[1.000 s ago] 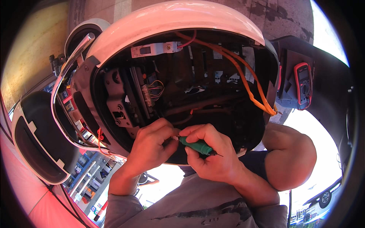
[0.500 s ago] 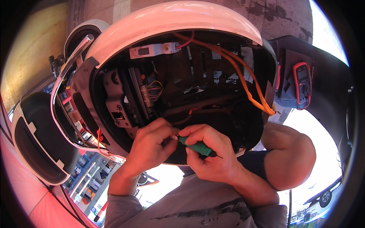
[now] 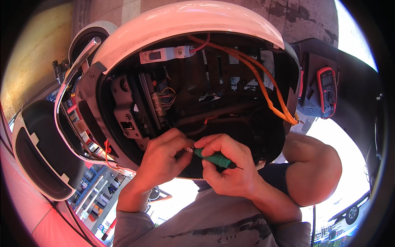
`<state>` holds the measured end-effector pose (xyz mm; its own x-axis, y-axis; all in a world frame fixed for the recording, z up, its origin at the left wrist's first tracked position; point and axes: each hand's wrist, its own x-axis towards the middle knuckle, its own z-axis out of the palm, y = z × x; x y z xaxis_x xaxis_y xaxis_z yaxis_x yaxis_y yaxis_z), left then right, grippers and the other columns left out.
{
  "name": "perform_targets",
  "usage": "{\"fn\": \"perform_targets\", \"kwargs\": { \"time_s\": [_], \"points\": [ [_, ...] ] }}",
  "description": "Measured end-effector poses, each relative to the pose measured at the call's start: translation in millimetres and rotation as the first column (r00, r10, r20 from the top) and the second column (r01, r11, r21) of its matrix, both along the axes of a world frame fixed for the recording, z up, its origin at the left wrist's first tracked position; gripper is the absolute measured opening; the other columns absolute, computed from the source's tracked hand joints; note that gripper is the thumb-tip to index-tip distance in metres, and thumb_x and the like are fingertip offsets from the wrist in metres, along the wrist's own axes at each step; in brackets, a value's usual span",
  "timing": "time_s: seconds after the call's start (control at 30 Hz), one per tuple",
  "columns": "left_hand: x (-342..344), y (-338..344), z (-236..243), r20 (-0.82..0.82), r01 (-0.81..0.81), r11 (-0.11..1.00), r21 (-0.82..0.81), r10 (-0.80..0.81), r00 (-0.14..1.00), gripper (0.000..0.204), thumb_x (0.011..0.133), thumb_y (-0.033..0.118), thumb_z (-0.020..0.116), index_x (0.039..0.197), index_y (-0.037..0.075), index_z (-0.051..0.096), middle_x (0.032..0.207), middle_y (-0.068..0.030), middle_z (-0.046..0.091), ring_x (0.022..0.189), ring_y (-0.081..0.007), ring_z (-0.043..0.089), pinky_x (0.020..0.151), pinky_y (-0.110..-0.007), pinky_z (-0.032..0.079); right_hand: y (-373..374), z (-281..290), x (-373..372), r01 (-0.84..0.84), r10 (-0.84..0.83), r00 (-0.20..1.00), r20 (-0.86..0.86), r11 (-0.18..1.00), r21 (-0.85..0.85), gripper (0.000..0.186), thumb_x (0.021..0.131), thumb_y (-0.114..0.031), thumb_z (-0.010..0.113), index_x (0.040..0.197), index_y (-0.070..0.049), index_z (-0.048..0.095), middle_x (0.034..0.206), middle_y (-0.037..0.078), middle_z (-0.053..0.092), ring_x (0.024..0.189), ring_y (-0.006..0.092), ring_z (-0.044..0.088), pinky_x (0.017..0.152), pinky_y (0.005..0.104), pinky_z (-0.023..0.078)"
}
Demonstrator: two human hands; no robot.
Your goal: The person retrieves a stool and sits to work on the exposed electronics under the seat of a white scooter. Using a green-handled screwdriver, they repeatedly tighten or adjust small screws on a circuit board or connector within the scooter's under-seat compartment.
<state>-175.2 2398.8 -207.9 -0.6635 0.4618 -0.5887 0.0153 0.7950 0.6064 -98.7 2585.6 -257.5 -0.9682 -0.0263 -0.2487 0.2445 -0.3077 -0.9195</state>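
Over the near edge of a scooter's uncovered body (image 3: 205, 18), my two hands meet. My left hand (image 3: 162, 154) pinches a small whitish plug-like piece (image 3: 189, 150) between thumb and fingertips; most of it is hidden. My right hand (image 3: 230, 168) is closed around a green-handled tool (image 3: 218, 159), its front end against or very close to that piece. From the handle's rear sticks a thin dark end, perhaps a lead. Which kind of tool it is, I cannot tell.
Inside the body are a white circuit breaker (image 3: 163, 54), thick orange cables (image 3: 263, 78), a metal bracket (image 3: 125, 111) and a connector with thin wires (image 3: 157, 103). A red-and-grey multimeter (image 3: 327, 92) lies on the right. A chrome rail (image 3: 61, 107) curves at left beside a black backrest (image 3: 43, 160).
The green tool has turned slightly in my right fingers, its rear end shifting a little right. My left hand stays almost where it was.
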Motion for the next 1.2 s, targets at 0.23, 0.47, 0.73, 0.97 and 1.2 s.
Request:
{"fn": "perform_targets", "kwargs": {
  "time_s": [0.23,0.47,0.73,0.97,1.2],
  "points": [
    [0.0,0.3,-0.9,-0.021,0.030,1.000,0.007,-0.030,0.999,0.025,0.073,-0.005,0.077,0.097,0.003,0.074,0.089,-0.0080,0.065,0.073,-0.0263,0.069,0.061,-0.035,0.054,1.0,-0.7,-1.0,0.001,-0.001,1.000,-0.022,1.000,0.007,0.024,0.074,0.011,0.068,0.095,0.003,0.059,0.102,0.022,0.071,0.085,0.0209,0.072,0.070,0.0286,0.056],
    [-0.1,0.6,-1.4,-0.039,0.049,0.999,0.008,-0.048,0.998,0.027,0.072,-0.006,0.076,0.096,0.004,0.073,0.089,-0.0081,0.064,0.072,-0.0269,0.068,0.061,-0.036,0.053,0.7,-0.9,-1.5,0.012,-0.011,0.999,-0.032,1.000,0.029,0.025,0.073,0.010,0.068,0.095,0.003,0.059,0.101,0.021,0.071,0.084,0.0216,0.072,0.071,0.0293,0.056],
    [0.1,0.1,-1.2,-0.022,0.036,0.999,0.002,-0.036,0.999,0.025,0.072,-0.005,0.076,0.096,0.003,0.073,0.088,-0.0082,0.064,0.072,-0.0263,0.068,0.061,-0.035,0.053,0.2,0.0,-1.4,0.006,-0.005,0.999,-0.038,1.000,0.028,0.026,0.073,0.011,0.068,0.096,0.003,0.059,0.102,0.021,0.071,0.086,0.0228,0.072,0.072,0.0302,0.057],
    [0.3,-0.2,-0.4,0.015,-0.010,1.000,-0.008,0.010,1.000,0.025,0.073,-0.004,0.077,0.097,0.003,0.074,0.089,-0.0085,0.065,0.072,-0.0248,0.069,0.061,-0.034,0.054,-1.1,0.0,-0.7,0.034,-0.030,0.998,-0.052,0.997,0.070,0.026,0.074,0.011,0.068,0.097,0.003,0.059,0.101,0.021,0.071,0.087,0.0235,0.073,0.073,0.0302,0.058],
    [-0.3,-0.4,-0.6,0.012,-0.003,1.000,-0.018,0.003,1.000,0.025,0.074,-0.004,0.076,0.098,0.002,0.074,0.089,-0.0086,0.065,0.072,-0.0243,0.070,0.062,-0.033,0.055,-2.6,0.4,-0.2,0.035,-0.028,0.996,-0.079,0.995,0.091,0.027,0.074,0.010,0.070,0.098,0.002,0.061,0.101,0.021,0.071,0.086,0.0260,0.073,0.069,0.0309,0.058]
  ]
}}
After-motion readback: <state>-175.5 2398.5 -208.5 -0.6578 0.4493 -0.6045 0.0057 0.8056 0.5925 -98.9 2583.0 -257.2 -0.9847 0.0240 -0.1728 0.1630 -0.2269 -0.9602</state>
